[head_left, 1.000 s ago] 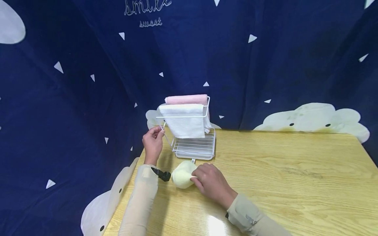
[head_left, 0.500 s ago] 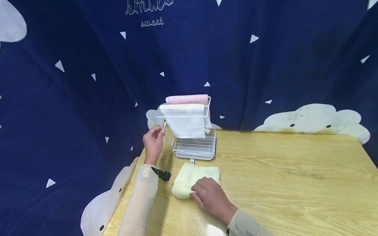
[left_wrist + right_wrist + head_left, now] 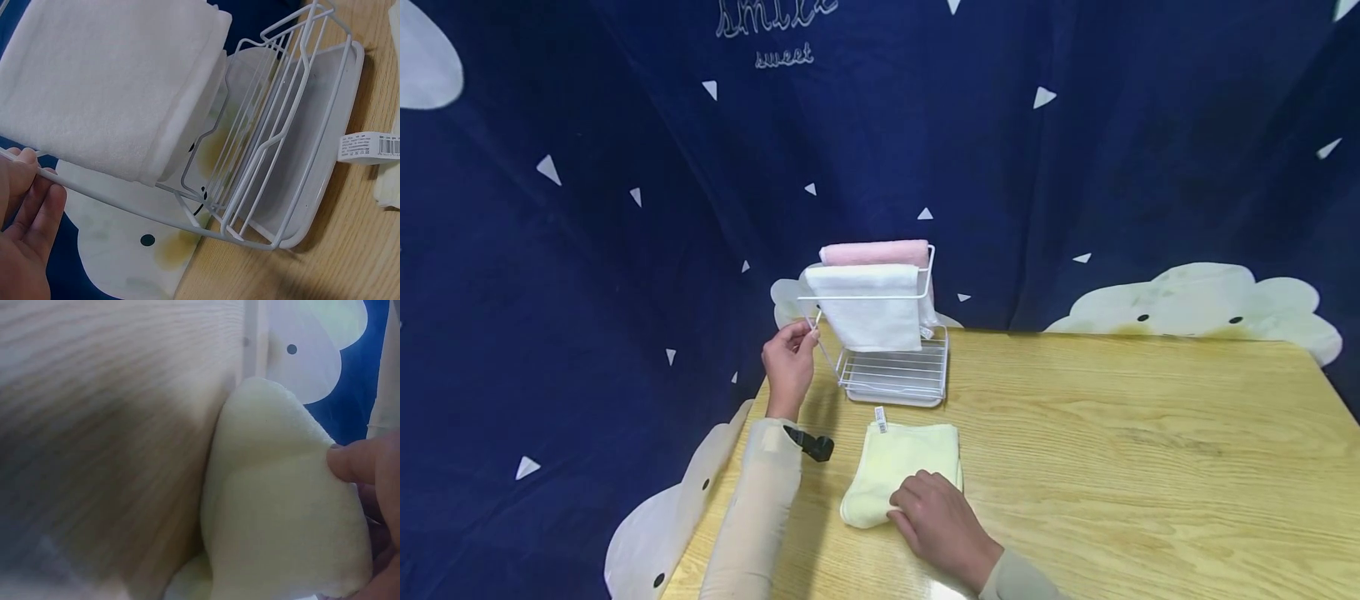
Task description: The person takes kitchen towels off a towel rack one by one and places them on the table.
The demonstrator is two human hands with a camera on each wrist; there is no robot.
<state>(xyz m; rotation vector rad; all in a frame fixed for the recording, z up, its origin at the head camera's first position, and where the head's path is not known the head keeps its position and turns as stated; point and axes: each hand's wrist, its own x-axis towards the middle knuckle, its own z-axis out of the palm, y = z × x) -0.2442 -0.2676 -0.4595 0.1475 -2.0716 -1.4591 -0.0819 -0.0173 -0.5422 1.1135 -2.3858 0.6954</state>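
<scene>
My left hand [image 3: 788,367] pinches the left side wire of a small white wire rack [image 3: 131,206], thumb and fingertips on the rod. A white towel [image 3: 865,321] and a pink towel [image 3: 876,252] hang folded over the rack's upper bars. In front of the rack, a folded pale yellow towel [image 3: 906,458] lies on the table, its white label [image 3: 881,419] at the far left corner. My right hand [image 3: 940,525] pinches the yellow towel's near edge between thumb and fingers. In the right wrist view that towel [image 3: 281,512] bulges up beside the thumb.
At the rack's foot sits a shallow white tray [image 3: 306,206] under a wire shelf. The wooden table [image 3: 1112,450] stretches away to the right. A dark blue curtain [image 3: 985,150] with white clouds and triangles hangs behind and to the left.
My right hand has drawn the yellow towel's near edge toward me, and the towel has gone from a bunched roll to lying flatter and wider. My left hand has stayed on the rack.
</scene>
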